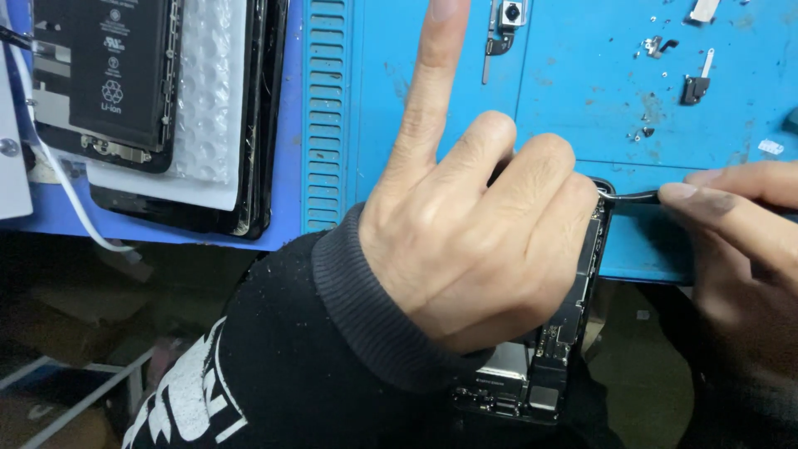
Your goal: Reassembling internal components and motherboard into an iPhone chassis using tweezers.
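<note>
1. Blue rubber mat (465, 58) covers most of the tabletop, with a ribbed strip of slots down its left part and scuffed, dirty patches on the right.
2. Black phones (208, 116) lie stacked at the top left, partly over the mat's edge; the top one is opened up, showing a black battery (116, 66), and a sheet of bubble wrap (208, 91) lies between the layers. A white cable (58, 183) curves down past them.
3. Dark ribbed sleeve (357, 308) of a black top with white print runs up from the bottom to the left hand (465, 241).
4. That left hand sits at the centre, index finger pointing straight up, the other fingers curled around an open phone body (565, 333), which it grips and largely hides. The phone is held upright-ish at the near edge of the mat, its circuit board and metal shields showing below and right of the knuckles.
5. At the right edge, the right hand (740, 216) pinches a thin black tool (632, 198) between thumb and fingertip; the tool's tip touches the phone's top corner.
6. Small loose parts (694, 87) lie scattered on the mat at the top: a camera module (507, 21), brackets and tiny screws, well apart from both hands.
</note>
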